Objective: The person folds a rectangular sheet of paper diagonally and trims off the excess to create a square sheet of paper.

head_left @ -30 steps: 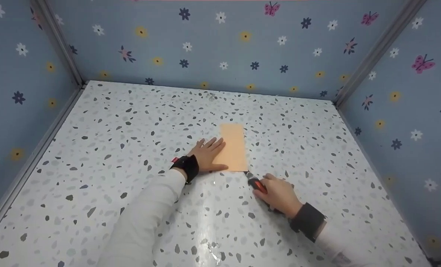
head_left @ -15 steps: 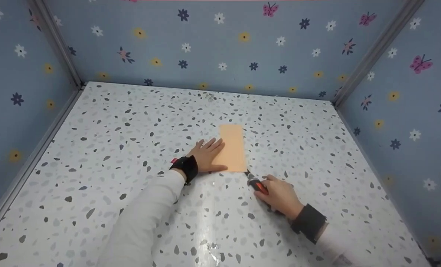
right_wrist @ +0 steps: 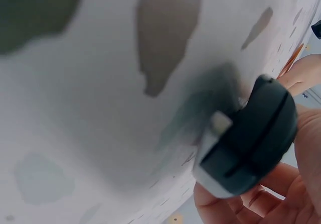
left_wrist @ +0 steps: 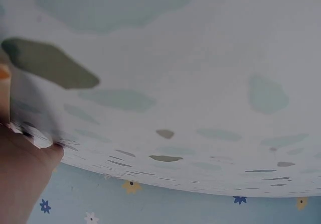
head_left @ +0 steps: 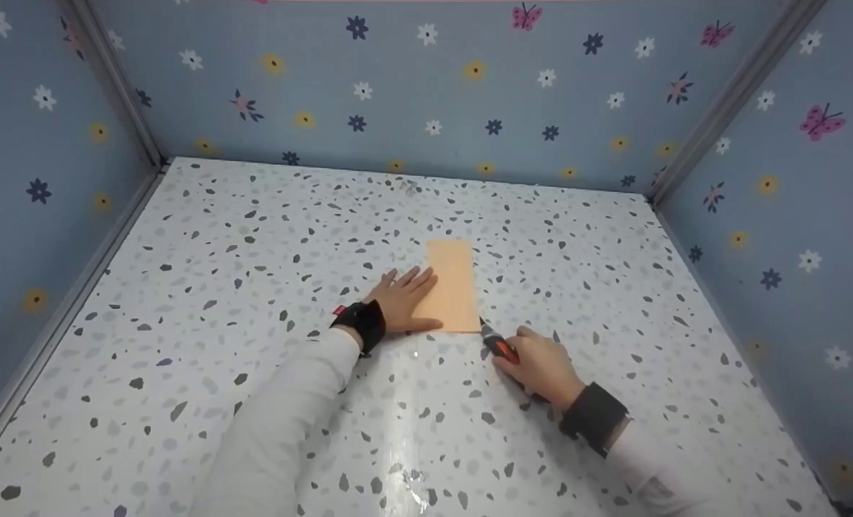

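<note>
A pale orange rectangular sheet of paper (head_left: 457,287) lies on the speckled tabletop. My left hand (head_left: 399,303) rests flat on its left side, fingers spread and thumb along the near edge. My right hand (head_left: 543,365) grips a utility knife (head_left: 500,346) with a dark and orange handle. The knife's tip meets the paper's right edge, just above the near right corner; whether it is in the paper I cannot tell. In the right wrist view the handle's butt end (right_wrist: 256,138) sticks out of the curled fingers. At the left wrist view's edge, part of the left hand (left_wrist: 25,174) shows.
White tabletop with grey chips (head_left: 254,402) extends on all sides of the paper. Blue flowered panels, including the back panel (head_left: 398,72), enclose it at the back, left and right. Metal strips (head_left: 728,100) run up the corners.
The knife and right hand have moved slightly away from me, the tip going from the paper's near right corner up along its right edge. The left hand and paper hold still.
</note>
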`<state>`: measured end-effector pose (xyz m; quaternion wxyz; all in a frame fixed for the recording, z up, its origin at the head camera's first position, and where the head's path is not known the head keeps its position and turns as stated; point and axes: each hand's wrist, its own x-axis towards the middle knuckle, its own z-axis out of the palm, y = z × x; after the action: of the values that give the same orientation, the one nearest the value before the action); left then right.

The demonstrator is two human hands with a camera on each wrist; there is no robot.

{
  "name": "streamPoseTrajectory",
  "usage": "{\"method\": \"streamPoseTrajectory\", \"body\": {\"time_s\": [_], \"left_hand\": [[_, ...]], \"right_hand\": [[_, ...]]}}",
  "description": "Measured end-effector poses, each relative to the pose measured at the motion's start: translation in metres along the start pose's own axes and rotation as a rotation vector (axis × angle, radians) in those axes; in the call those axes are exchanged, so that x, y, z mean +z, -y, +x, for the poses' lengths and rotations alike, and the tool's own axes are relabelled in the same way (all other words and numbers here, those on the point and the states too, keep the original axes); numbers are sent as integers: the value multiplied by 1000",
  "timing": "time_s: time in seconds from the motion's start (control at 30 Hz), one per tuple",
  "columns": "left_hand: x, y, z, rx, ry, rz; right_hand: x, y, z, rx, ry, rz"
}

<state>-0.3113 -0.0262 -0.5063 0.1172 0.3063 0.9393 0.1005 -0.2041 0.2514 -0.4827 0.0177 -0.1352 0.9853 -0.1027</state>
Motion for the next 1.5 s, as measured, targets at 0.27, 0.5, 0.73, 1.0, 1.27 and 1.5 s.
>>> {"method": "streamPoseTrajectory", "body": {"time_s": [0.27,0.5,0.73,1.0,1.27,1.5], "left_hand": [[-2,0,2,-10,20,10],[-13,-10,-10,4,10,2],[-13,-8,-10,1,3,14],[-15,-10,-11,5,1,1],[-13,-9,-11,11,-7,-15],[-10,-7,-10,19,-24,-32]], "right_hand": [[-1,-2,3,-8,-11,-17],[-1,-5,2,2,5,-23],[-2,-5,3,-3,0,-24],[-3,-7,13,-16,-15,-61],[-4,-8,25,-3,-11,-84],[-4,-8,32,13,-2,-79]]}}
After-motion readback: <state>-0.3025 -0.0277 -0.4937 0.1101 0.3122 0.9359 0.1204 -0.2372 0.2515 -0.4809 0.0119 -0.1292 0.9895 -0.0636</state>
